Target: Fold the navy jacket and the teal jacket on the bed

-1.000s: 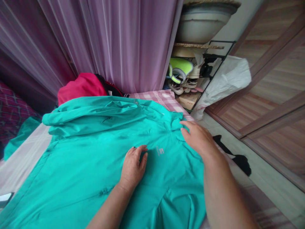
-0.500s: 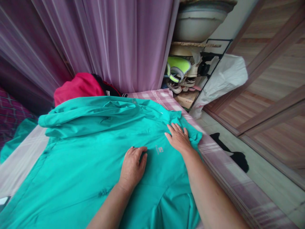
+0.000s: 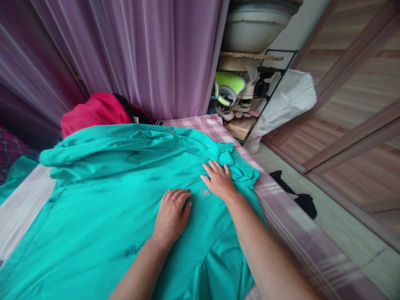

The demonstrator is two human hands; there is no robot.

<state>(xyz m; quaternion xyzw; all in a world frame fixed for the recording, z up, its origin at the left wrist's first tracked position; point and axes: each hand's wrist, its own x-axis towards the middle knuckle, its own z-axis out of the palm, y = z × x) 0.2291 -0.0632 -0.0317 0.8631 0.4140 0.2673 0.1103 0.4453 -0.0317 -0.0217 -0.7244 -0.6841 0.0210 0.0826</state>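
Note:
A teal jacket (image 3: 103, 212) lies spread over a bed with a pink and white checked sheet (image 3: 290, 229). My left hand (image 3: 173, 212) rests on the middle of the jacket, fingers extended and holding nothing. To the right, my right hand (image 3: 218, 179) lies with spread fingers on the cloth near the collar end, just above a small printed logo (image 3: 205, 193). Folds run along the jacket's far side, and the cloth is bunched beside my right hand.
Behind the jacket are a red garment (image 3: 95, 112) and a purple curtain (image 3: 150, 54). A rack holds shoes (image 3: 225, 111), a green visor (image 3: 231, 83) and a basin (image 3: 254, 31). A white bag (image 3: 289, 96) hangs beside it. Black cloth (image 3: 304, 204) lies on the floor.
My right hand has moved left across the jacket, closer to my left hand. The view has shifted slightly, and the cloth by the collar end looks more bunched.

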